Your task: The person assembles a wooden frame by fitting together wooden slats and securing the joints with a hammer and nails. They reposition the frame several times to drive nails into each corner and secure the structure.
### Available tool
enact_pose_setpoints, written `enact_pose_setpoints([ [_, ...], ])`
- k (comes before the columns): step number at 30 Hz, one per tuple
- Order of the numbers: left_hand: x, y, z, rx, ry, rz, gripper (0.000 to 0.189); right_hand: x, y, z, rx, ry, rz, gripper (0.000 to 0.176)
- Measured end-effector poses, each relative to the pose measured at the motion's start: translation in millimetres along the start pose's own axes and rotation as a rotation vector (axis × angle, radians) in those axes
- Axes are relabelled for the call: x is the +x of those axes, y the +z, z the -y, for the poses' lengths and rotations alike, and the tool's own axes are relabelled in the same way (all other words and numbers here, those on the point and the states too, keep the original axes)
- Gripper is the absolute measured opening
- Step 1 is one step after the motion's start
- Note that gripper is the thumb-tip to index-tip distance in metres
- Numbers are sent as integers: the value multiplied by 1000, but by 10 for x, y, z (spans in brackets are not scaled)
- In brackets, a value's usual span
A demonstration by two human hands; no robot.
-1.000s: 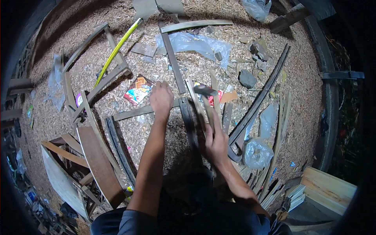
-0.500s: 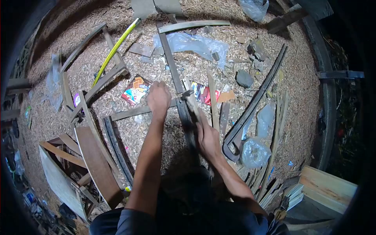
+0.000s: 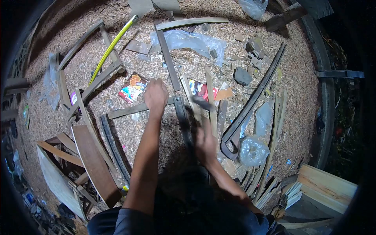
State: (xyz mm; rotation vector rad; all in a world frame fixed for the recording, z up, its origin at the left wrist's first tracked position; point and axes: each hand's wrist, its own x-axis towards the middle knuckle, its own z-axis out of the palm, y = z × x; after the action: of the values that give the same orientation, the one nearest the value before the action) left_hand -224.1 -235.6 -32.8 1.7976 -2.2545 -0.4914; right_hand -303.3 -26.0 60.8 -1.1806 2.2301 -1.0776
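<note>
My left hand (image 3: 156,96) lies over a thin wooden slat (image 3: 127,111), its fingers curled down over the far side. At its right end the slat meets a dark upright strip (image 3: 181,117), forming a corner. My right hand (image 3: 206,143) is wrapped round the handle of a hammer, blurred by motion. The dark hammer head (image 3: 202,103) is in the air, right of that corner and apart from it. Another dark strip (image 3: 112,143) joins the slat's left end. Beyond the corner, a long wooden strip (image 3: 167,55) runs away from me.
A hand saw (image 3: 250,105) lies on the right, near a crumpled plastic bag (image 3: 254,152). Wooden frame pieces and a yellow strip (image 3: 112,51) lie on the left. A brown board (image 3: 94,164) leans near my left arm. Wood shavings (image 3: 297,117) cover the ground.
The hammer head has swung right and slightly down, away from the frame corner, and my right hand has turned with it. My left hand stays on the slat.
</note>
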Motion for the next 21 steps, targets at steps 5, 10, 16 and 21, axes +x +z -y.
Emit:
enact_pose_setpoints([
  [5,19,26,11,-3,6,-15,19,126,-48,25,-49,200,403,42],
  [10,19,0,-3,-3,-13,10,20,87,-107,172,86,132,3,29],
  [16,9,-23,-13,-4,-30,19,20,151,51,-25,-90,202,377,19],
  [21,23,-46,-13,7,-30,41,20,96,-108,233,84,153,-51,19],
])
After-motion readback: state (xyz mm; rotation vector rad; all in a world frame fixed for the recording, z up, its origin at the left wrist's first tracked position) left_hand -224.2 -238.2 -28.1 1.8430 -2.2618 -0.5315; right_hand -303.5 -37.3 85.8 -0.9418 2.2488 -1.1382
